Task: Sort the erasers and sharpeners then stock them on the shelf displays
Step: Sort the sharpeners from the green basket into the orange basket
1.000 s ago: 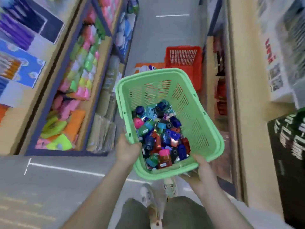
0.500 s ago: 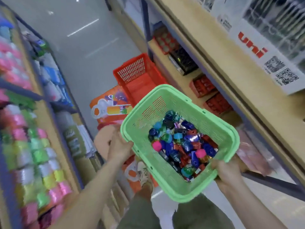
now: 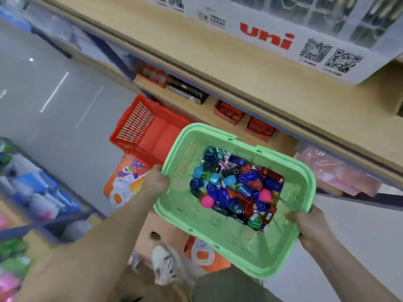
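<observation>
I hold a light green plastic basket [image 3: 231, 251] in front of me, above the aisle floor. A heap of small sharpeners [image 3: 236, 188] in blue, red, teal and pink fills its bottom. My left hand [image 3: 156, 180] grips the basket's left rim. My right hand [image 3: 305, 224] grips the right rim from beneath the corner. The wooden display shelf [image 3: 250, 83] runs across the upper right, just beyond the basket.
An empty red basket [image 3: 150, 134] stands on the floor beyond the green one. Red boxes [image 3: 259, 127] sit on a lower shelf tier. A white "uni" display [image 3: 283, 40] tops the shelf. Cartons [image 3: 125, 184] lie by my feet; another stocked shelf [image 3: 32, 197] is at left.
My view has swung right, from the aisle and left shelves to the right-hand shelf. The basket came along, held by both hands, and now sits close to that shelf.
</observation>
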`<state>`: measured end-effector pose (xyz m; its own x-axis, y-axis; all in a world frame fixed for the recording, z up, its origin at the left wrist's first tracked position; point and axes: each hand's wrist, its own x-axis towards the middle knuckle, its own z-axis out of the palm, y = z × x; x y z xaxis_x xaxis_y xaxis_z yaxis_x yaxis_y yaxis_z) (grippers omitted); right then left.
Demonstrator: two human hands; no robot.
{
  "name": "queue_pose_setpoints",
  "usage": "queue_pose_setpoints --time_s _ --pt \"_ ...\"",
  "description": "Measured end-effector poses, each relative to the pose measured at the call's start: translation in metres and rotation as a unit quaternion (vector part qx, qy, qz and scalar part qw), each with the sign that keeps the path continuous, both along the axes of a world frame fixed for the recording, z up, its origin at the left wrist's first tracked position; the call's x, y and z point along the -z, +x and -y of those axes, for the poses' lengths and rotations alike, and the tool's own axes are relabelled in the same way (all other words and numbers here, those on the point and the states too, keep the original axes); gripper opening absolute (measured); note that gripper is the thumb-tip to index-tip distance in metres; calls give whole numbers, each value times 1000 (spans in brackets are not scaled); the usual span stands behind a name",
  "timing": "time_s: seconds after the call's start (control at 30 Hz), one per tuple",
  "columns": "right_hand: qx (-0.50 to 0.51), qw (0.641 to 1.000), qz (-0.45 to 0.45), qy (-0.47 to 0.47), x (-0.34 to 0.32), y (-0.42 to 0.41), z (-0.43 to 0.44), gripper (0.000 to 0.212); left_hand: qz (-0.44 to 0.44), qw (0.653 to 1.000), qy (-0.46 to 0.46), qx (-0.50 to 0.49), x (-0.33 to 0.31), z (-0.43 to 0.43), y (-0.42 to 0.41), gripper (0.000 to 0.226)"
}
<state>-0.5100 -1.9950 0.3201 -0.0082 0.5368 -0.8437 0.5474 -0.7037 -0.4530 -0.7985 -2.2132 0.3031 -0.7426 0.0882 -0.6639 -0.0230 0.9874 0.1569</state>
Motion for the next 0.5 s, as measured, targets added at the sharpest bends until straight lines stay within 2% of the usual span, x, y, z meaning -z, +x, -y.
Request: queue_pose_setpoints --time_s 0.1,0.33,0.5 --pt "19 998 44 35 25 -9 4 20 19 997 -35 59 8 -3 -16 34" --pt "24 984 132 117 83 -38 11 11 52 974 -71 208 54 -19 -59 44" --pt "65 960 239 133 139 -53 42 14 89 918 -71 380 131 -33 -100 32"
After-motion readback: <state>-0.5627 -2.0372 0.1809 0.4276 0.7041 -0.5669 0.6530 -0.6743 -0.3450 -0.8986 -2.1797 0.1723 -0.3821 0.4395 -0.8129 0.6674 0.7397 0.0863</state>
